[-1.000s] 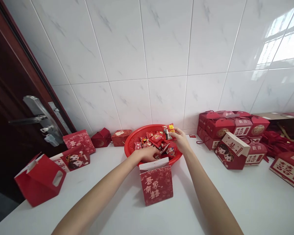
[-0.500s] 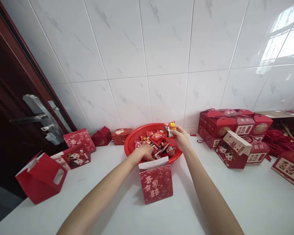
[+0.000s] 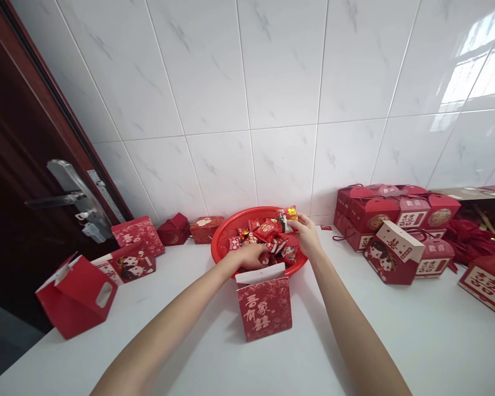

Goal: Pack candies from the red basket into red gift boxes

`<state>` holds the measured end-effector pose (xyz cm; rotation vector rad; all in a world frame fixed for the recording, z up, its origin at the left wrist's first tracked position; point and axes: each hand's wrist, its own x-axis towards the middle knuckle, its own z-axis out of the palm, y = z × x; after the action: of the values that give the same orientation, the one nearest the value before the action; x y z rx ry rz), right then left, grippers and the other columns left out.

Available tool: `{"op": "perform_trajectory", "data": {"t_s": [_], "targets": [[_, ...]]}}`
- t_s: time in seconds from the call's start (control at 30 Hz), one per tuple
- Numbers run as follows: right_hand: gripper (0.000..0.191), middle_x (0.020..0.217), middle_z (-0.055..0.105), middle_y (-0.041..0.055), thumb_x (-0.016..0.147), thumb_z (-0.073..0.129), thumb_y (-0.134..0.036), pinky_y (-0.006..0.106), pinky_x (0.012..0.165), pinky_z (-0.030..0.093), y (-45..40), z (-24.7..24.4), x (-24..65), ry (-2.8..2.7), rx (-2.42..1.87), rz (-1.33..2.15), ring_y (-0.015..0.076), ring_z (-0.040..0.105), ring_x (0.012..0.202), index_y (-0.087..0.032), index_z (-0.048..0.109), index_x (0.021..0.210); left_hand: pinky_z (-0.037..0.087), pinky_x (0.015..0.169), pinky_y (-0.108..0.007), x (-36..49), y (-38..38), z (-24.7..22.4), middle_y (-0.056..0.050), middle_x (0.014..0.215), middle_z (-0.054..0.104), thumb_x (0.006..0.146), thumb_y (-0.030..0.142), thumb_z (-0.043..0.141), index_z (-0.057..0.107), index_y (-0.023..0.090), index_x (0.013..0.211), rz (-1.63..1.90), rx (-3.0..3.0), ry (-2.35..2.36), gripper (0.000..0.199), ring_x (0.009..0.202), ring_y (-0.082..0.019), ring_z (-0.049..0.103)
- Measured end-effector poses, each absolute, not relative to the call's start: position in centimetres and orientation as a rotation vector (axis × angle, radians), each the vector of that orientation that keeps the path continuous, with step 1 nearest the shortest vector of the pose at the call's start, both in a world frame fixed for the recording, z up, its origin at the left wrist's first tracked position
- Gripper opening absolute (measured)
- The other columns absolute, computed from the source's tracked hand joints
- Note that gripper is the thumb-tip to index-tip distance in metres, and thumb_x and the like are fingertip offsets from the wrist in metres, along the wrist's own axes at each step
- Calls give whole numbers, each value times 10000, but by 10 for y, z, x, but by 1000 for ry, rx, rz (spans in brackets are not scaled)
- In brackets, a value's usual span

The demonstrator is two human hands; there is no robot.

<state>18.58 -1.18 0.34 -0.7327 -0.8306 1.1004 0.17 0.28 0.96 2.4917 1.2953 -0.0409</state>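
Observation:
A red plastic basket (image 3: 219,240) full of wrapped candies (image 3: 267,230) stands against the wall. My left hand (image 3: 251,256) reaches into its front part, fingers curled down among the candies; whatever they grip is hidden. At the basket's right rim, my right hand (image 3: 306,231) pinches a small candy packet (image 3: 287,216) with a yellow, black and white wrapper. Directly in front of the basket, a red gift box (image 3: 264,309) with white characters stands upright, its pale top flap raised. Neither hand touches that box.
Stacked red gift boxes (image 3: 373,212) and a tilted box (image 3: 390,256) with cartoon faces stand at the right. More boxes, including a plain red one (image 3: 78,297), line the left side. A dark door (image 3: 20,165) with a metal handle is at the far left.
My left hand has shifted slightly to the right among the candies. The right hand keeps hold of the same packet at the rim. The view has moved a little.

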Motion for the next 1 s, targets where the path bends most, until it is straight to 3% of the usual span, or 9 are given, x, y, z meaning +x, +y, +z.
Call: {"op": "perform_trajectory", "data": {"t_s": [0.17,0.33,0.5,0.63,0.73,0.83,1.0], "targets": [[278,763,706,-27,556,768,-275,281,635,512,-11,3,186,-797,-738,1079,157,640,682,-224,633,793,481,791,-322,-3,14,9,-97,1052,726,767,290,653,657,168,1034,502,2412,1375,293,945,-282,664],[288,747,713,-23,553,767,-279,305,626,518,-11,3,186,-795,-750,1097,182,648,676,-233,609,790,478,721,-305,-10,21,7,-39,818,717,753,369,704,657,168,813,741,2313,1309,215,796,-245,656],[292,785,729,-12,548,771,-280,318,663,533,-13,5,185,-827,-749,1115,196,666,727,-231,632,800,494,782,-330,-13,26,3,-42,831,723,719,424,758,694,157,859,929,2251,1231,309,840,-247,654],[273,841,739,5,563,766,-300,319,698,542,-16,8,185,-873,-749,1125,199,675,775,-223,657,802,508,850,-368,-13,26,2,-90,933,744,730,460,762,713,148,950,1054,2207,1172,385,926,-277,672],[290,875,740,12,579,758,-313,325,686,554,-16,7,186,-901,-770,1138,207,677,800,-224,661,837,531,856,-367,-11,25,4,-104,1003,753,839,449,653,716,158,999,1120,2189,1119,338,951,-270,692],[279,817,721,-1,586,750,-316,318,615,561,-15,6,185,-925,-818,1165,196,657,732,-229,636,826,525,948,-357,-8,24,7,-88,1147,738,927,372,522,701,186,1115,1206,2178,1075,319,1083,-241,677],[225,716,674,-24,568,755,-261,279,559,559,-15,5,183,-983,-859,1222,164,617,660,-219,603,729,447,1112,-377,-2,15,10,-84,1388,627,954,310,498,680,207,1242,1256,2449,954,355,1288,-226,579]]}}
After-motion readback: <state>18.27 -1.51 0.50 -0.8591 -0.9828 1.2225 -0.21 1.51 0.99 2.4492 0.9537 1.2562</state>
